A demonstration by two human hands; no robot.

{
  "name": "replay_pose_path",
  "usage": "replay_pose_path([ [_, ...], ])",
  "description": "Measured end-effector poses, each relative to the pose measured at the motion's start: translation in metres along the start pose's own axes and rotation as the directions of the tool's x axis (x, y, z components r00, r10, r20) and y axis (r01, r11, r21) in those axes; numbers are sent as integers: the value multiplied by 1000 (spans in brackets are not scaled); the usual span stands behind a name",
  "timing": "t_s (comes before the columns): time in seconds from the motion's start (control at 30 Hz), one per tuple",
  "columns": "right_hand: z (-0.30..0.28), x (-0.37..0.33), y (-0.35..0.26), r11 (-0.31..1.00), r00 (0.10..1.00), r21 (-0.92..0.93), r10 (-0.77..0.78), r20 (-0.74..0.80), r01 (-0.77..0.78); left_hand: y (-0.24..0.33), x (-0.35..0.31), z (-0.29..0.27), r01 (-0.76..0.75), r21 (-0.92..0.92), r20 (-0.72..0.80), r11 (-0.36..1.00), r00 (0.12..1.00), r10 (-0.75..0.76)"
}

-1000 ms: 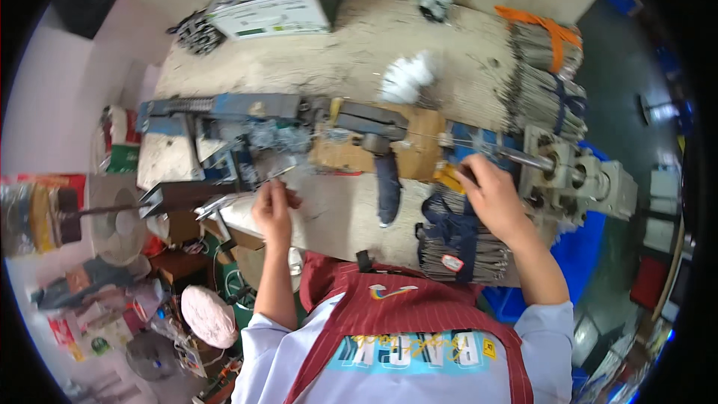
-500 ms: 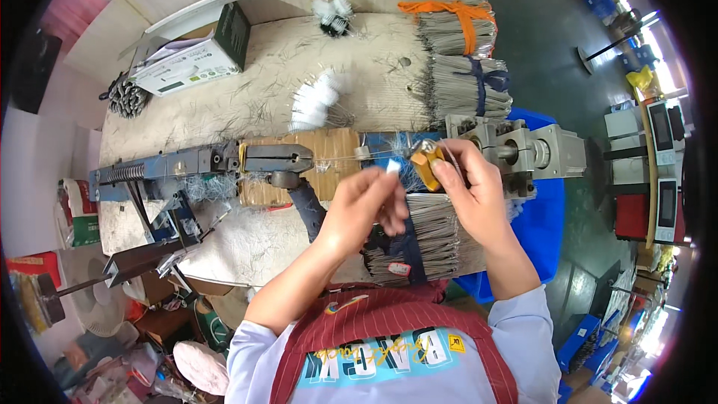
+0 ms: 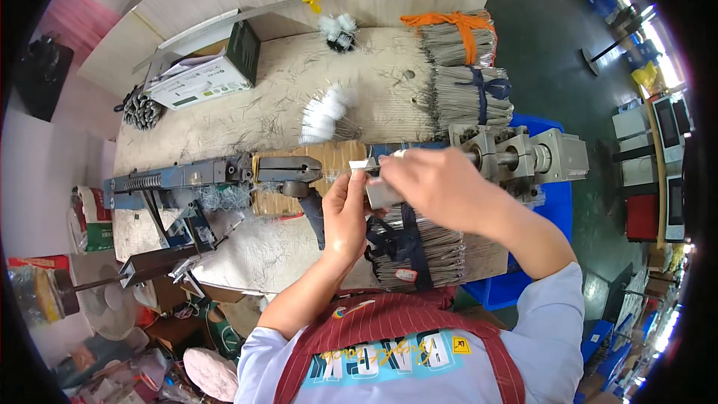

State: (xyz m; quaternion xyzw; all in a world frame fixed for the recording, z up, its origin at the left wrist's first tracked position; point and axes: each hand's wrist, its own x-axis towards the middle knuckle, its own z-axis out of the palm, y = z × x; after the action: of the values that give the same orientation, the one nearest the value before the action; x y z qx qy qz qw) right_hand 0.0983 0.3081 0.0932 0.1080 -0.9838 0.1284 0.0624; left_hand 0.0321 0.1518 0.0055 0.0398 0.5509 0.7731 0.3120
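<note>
My left hand (image 3: 346,217) is closed, pinching a small white piece (image 3: 360,164) upright between thumb and fingertips. My right hand (image 3: 437,183) reaches across from the right, its fingers bent in close beside that piece. What those fingers grip is hidden. Just below them shows a pale grey flat block (image 3: 383,193); whether a hand holds it I cannot tell. Left of both hands, a dark metal jaw clamp (image 3: 288,170) lies along the bench bar. The shaft housing (image 3: 516,151) of a machine stands to the right of my right hand.
Bundles of twisted wire (image 3: 458,97) lie at the far right, tied with orange and dark cloth. Another wire bundle (image 3: 434,258) sits nearer me. White brushes (image 3: 325,114) rest behind the bar. A carton (image 3: 206,78) stands at the back left; a blue bin (image 3: 550,217) is below the bench's right end.
My right hand has moved left from the machine end to meet my left hand. The brass-coloured part is out of sight. My left hand has turned more upright, still with the white piece.
</note>
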Motion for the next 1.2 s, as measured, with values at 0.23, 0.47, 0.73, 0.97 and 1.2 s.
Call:
replay_pose_path([
  [0.23, 18, 51, 26, 982, 982, 22, 186, 43, -187, 8, -5, -1, 107, -85, 77, 991, 992, -101],
  [0.47, 12, 51, 35, 957, 984, 276, 37, 175, -85, 11, -6, 1, 126, -124, 29, 984, 992, -123],
  [0.73, -6, 66, 28, 889, 883, 305, 194, 427, -343, 32, -12, 6, 208, -307, 118, 929, 977, -180],
  [0.97, -19, 27, 37, 882, 968, 400, 241, 70, -249, 56, -16, -15, 326, -572, 234, 753, 944, -231],
  [1.2, 5, 10, -9, 918, 958, 390, 175, -226, -76, 46, -16, -21, 357, -634, 307, 686, 930, -199],
])
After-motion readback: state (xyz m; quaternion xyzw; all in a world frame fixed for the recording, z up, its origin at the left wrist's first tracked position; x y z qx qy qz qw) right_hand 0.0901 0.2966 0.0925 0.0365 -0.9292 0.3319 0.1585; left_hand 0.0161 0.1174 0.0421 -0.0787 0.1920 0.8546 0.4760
